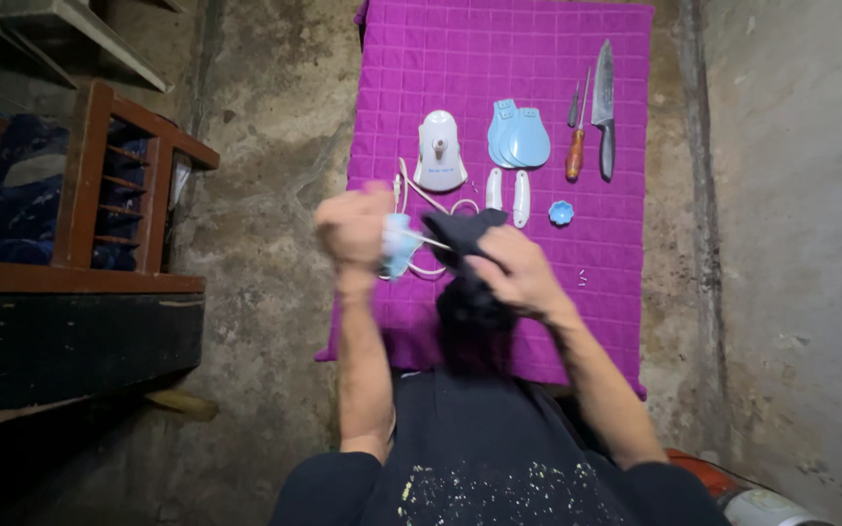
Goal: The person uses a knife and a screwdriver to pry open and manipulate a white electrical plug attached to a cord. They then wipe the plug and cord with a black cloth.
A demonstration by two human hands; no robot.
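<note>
- Head view: the left hand (pixel 353 229) is closing into a fist around a small light-blue and white part (pixel 399 245), held above the near left area of the purple quilted mat (pixel 626 253).
- The right hand (pixel 516 278) is clamping its fingers on a piece of black cloth (pixel 468 239), which is hanging down toward the person's lap.
- A thin white cord (pixel 436 244) is running between the light-blue part and the black cloth; both hands are blurred, so finer detail cannot be told.
- Far of the hands, a white motor base (pixel 440 152) is standing upright on the mat.
- Right of the base, pale-blue plastic covers (pixel 518 136) are lying stacked, with two white oblong pieces (pixel 508 193) near them.
- Farther right, a wooden-handled awl (pixel 577 146) and a kitchen knife (pixel 603 107) are lying side by side.
- A small blue scalloped cap (pixel 561 211) is lying near the awl.
- A wooden chair (pixel 99 195) is standing at the left on the concrete floor.
</note>
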